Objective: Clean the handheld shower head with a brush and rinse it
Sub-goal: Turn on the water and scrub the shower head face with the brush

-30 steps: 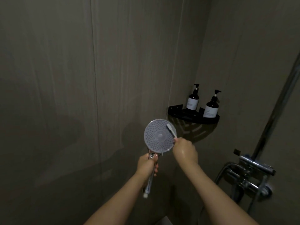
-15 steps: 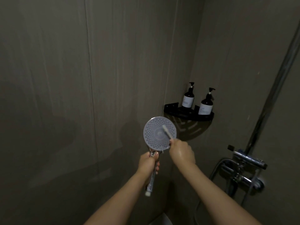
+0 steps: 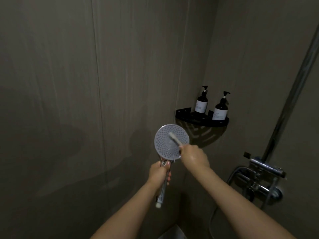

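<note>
The round handheld shower head faces me, its grey nozzle plate upright at the centre of the view. My left hand grips its chrome handle just below the head. My right hand holds a small white brush by its handle. The brush's bristle end lies against the upper middle of the nozzle plate. The lower end of the chrome handle sticks out below my left hand.
A black corner shelf with two dark pump bottles hangs on the wall behind the head. The chrome shower mixer and riser pipe stand at the right. Grey tiled walls close in on both sides.
The brush has slid from the plate's upper right edge toward its middle. The view has shifted a little, so the shelf and mixer sit further right.
</note>
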